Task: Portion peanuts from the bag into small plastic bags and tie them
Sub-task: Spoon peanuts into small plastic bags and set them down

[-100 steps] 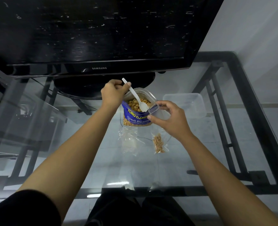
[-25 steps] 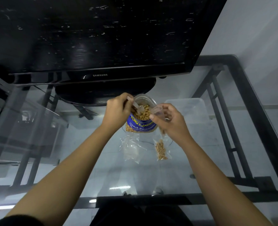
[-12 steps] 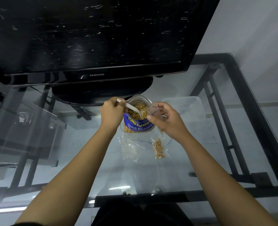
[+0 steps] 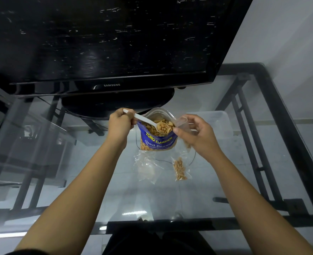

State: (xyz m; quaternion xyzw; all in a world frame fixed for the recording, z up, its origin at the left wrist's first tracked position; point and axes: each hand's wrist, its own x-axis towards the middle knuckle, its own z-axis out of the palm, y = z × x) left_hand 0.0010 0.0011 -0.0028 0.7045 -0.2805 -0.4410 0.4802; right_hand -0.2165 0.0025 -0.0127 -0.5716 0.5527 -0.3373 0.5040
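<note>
A blue peanut bag [image 4: 156,141] stands open on the glass table, full of peanuts. My left hand [image 4: 119,124] grips a white plastic spoon [image 4: 146,122] whose bowl lies on the peanuts in the bag's mouth. My right hand [image 4: 195,133] pinches a small clear plastic bag [image 4: 182,122] open, right beside the big bag's rim. A small bag with some peanuts [image 4: 179,169] lies in front of the big bag. Beside it, on the left, lies another clear plastic bag [image 4: 145,167].
A black television [image 4: 104,43] on its stand [image 4: 115,105] rises directly behind the peanut bag. A clear plastic container [image 4: 219,124] sits at the right, behind my right hand. The glass table [image 4: 78,190] has a black metal frame [image 4: 280,126].
The spoon has come up a little in the bag, its bowl now on top of the peanuts near the small bag's mouth. My right hand holds the small bag in about the same place.
</note>
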